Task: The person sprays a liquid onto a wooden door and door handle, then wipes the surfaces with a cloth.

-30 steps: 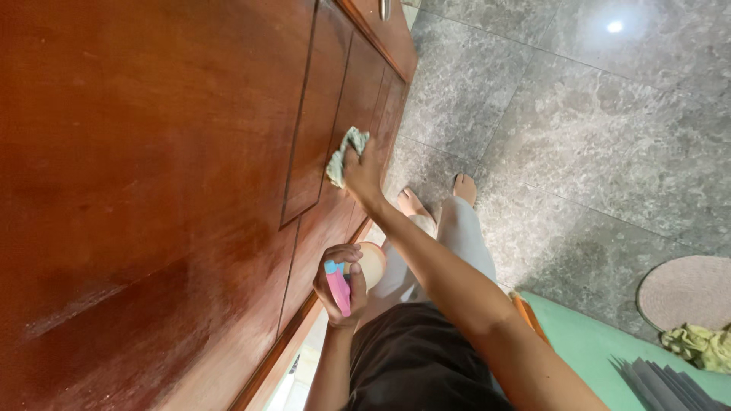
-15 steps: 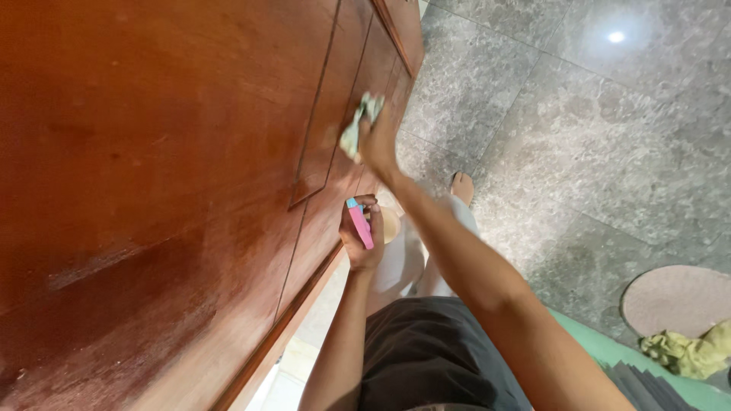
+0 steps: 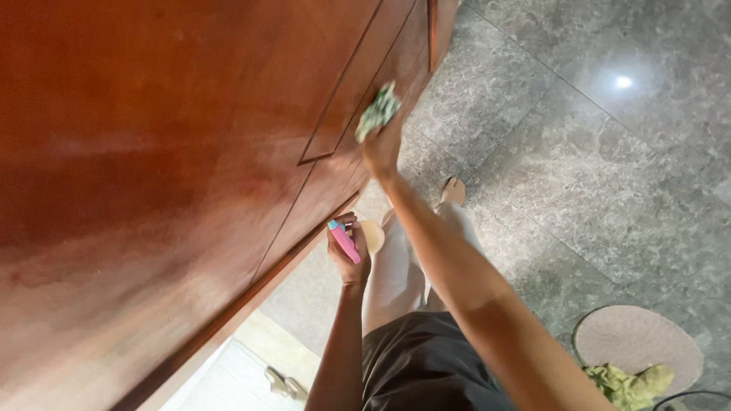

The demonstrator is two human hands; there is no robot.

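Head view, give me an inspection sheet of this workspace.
Surface: glossy red-brown wooden door with recessed panels.
Job's things: green cloth pressed on the door; pink spray bottle.
Clutter: crumpled yellow-green rag on a round mat.
Grippers: right hand holds the cloth; left hand grips the bottle.
Cables: dark cable by the mat.
Surroundings: grey stone floor, light reflection.
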